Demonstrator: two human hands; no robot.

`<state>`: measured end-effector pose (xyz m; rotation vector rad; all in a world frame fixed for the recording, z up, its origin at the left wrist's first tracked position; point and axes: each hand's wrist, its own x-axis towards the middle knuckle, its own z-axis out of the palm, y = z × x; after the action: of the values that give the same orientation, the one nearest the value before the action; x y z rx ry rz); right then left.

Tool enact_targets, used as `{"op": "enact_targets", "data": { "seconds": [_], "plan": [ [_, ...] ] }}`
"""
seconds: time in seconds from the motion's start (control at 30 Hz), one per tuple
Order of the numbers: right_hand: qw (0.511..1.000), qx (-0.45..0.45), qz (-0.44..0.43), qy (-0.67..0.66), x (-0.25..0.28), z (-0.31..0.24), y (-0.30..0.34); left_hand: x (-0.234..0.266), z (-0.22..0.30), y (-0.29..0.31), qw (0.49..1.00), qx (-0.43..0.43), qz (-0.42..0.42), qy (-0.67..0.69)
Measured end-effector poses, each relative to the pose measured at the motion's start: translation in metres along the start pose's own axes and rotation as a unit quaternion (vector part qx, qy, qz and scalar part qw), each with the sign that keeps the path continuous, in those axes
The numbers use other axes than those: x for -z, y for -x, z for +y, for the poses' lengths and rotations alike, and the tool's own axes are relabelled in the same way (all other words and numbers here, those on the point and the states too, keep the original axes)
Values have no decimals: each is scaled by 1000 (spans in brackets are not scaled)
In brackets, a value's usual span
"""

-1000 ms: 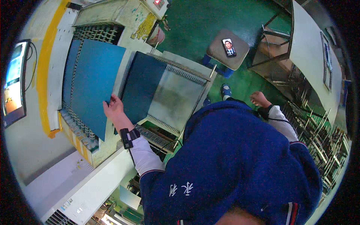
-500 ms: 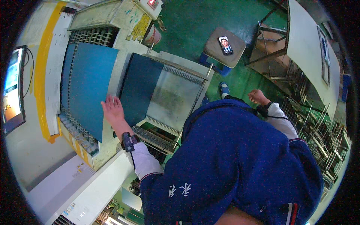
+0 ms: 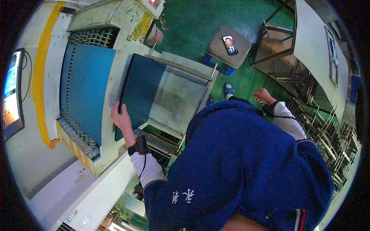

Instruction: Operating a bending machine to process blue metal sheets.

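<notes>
My left hand (image 3: 122, 118) is at the left edge of a stack of dark blue panels (image 3: 143, 82) standing in a slotted rack. Its thumb is apart from the fingers and seems to straddle that edge; whether it presses on a panel cannot be made out. Left of it, a lighter blue sheet (image 3: 92, 86) lies on the rollers (image 3: 92, 36) of a machine. Over on the right my right hand (image 3: 264, 96) hangs beside my body, fingers loosely curled in, with nothing seen in them.
The rack (image 3: 181, 94) has toothed bars at both ends. A stool (image 3: 241, 52) with a phone (image 3: 230, 45) on it stands ahead on the green floor. Metal racks (image 3: 331, 142) and a white-topped table (image 3: 318, 50) are at the right. A screen (image 3: 13, 96) stands far left.
My left hand has come off the blue sheet's side, moving slightly right and down to the dark panels' edge, its thumb now spread. My right hand still hangs by my side.
</notes>
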<state>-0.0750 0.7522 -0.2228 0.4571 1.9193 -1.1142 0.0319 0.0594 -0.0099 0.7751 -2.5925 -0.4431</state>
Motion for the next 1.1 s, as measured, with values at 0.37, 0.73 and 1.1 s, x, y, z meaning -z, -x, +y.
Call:
{"op": "enact_targets", "data": {
  "seconds": [0.37,0.73,1.1],
  "plan": [
    [988,-39,-83,-121,-1,9,5,-10,-1,12,989,-77,9,-123],
    [953,-110,-143,-242,20,55,-42,-6,22,28,990,-35,-40,-129],
    [996,-21,-39,-77,7,16,7,-16,12,1,984,-45,-53,-166]
  ]
}}
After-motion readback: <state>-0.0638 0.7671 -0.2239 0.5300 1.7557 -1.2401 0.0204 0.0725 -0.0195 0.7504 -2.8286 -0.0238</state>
